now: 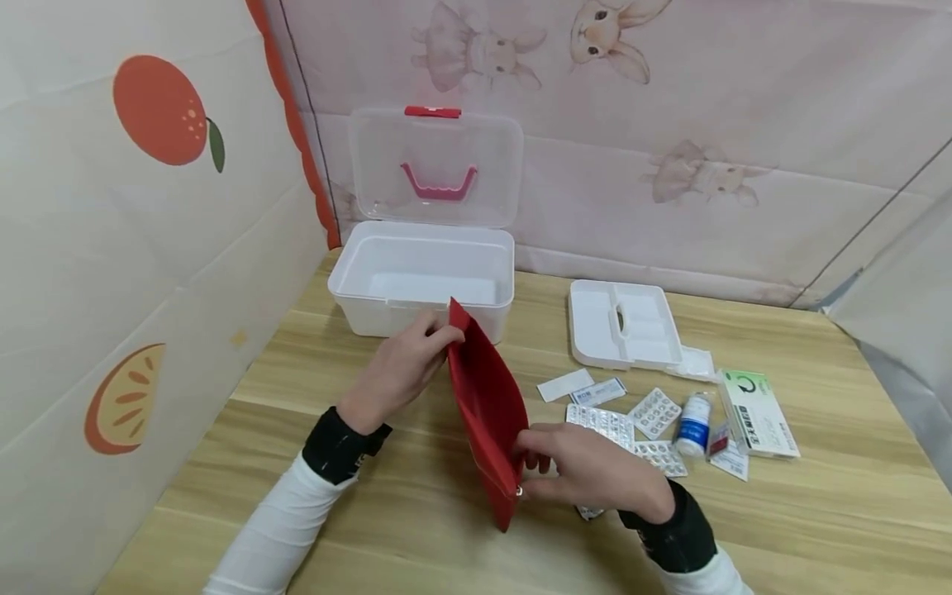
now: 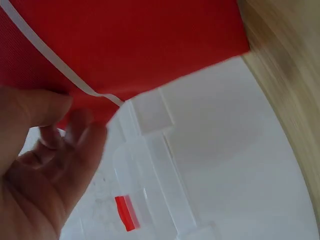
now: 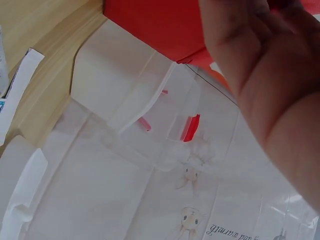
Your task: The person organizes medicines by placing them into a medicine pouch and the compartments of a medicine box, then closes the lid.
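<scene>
A red zip pouch (image 1: 487, 397) stands on edge above the wooden table, its mouth spread open toward the right. The left hand (image 1: 405, 364) pinches its far top corner between thumb and fingers. At the near end, beside the zipper pull (image 1: 519, 491), the right hand (image 1: 595, 467) holds the rim with curled fingers, some of them inside the mouth. The left wrist view shows the red pouch (image 2: 165, 45) with a pale zipper strip along it. Whatever lies deep inside the pouch is hidden.
Behind the pouch stands a white storage box (image 1: 424, 314), its clear lid (image 1: 439, 165) raised. A white divided tray (image 1: 595, 330) lies at the back right. Several blister packs (image 1: 654, 413), a white-and-blue bottle (image 1: 694, 426) and a medicine box (image 1: 759, 413) lie near the right hand.
</scene>
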A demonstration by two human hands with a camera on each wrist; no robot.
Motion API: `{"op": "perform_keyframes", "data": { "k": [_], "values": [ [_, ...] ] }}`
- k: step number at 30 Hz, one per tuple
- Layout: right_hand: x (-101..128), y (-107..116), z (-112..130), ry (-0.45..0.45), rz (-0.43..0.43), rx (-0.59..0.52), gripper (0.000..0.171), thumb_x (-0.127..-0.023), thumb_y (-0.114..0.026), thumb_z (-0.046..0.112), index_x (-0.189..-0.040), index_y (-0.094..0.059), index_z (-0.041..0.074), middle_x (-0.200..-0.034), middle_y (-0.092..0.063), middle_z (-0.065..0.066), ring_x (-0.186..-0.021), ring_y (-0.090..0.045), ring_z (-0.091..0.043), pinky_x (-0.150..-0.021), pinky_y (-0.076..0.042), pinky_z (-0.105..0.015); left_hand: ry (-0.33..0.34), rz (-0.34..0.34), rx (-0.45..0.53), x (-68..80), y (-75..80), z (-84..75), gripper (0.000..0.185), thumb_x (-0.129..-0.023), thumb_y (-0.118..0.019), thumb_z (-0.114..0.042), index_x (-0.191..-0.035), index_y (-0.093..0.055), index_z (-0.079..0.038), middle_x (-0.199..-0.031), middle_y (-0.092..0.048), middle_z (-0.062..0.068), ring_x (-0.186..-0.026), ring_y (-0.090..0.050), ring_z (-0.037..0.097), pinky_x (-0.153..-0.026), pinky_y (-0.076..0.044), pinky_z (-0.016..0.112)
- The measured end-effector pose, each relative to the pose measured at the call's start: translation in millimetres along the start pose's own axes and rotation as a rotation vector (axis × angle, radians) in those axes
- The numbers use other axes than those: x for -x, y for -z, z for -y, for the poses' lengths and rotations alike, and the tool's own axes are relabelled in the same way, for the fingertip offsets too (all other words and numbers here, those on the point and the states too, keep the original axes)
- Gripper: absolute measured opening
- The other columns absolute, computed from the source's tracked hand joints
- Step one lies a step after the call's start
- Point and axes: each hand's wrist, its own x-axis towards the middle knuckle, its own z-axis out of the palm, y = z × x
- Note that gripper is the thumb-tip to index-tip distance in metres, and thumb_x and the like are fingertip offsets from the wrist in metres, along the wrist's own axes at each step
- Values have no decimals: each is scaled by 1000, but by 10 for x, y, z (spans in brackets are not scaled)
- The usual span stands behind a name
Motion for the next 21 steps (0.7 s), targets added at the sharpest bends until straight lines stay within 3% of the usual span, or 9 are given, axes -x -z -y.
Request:
{"op": "perform_keyframes", "data": {
  "k": [5, 10, 15, 21],
  "values": [
    [-52, -56, 25, 26, -78, 100, 19, -87, -78, 27, -102, -68, 21, -94, -66, 8, -81, -60, -7, -70, -53, -22, -31, 189, 63, -9, 59, -129, 36, -93, -67, -4, -127, -57, -11, -113, -59, 10, -92, -62, 16, -80, -56, 26],
    [-63, -151, 76, 82, -247, 307, 17, -83, -81, 32, -91, -70, 21, -85, -67, 8, -69, -56, -2, -60, -46, -15, -116, 386, 50, -21, 153, -327, 40, -90, -67, 1, -125, -56, -16, -112, -62, 7, -84, -61, 14, -74, -54, 24],
    [-102, -258, 91, 129, -415, 499, 20, -79, -83, 35, -84, -68, 21, -75, -65, 10, -61, -53, -1, -52, -41, -15, -159, 458, 123, 14, 236, -492, 31, -92, -66, -7, -120, -58, -18, -109, -65, 1, -88, -60, 11, -76, -53, 24],
    [-152, -272, 49, 62, -466, 457, 25, -79, -84, 27, -96, -70, 16, -83, -69, 2, -67, -62, -6, -58, -50, -18, -140, 490, 201, 57, 341, -586, 29, -91, -66, -14, -119, -60, -20, -108, -66, -3, -83, -56, 6, -71, -50, 20]
  ]
}}
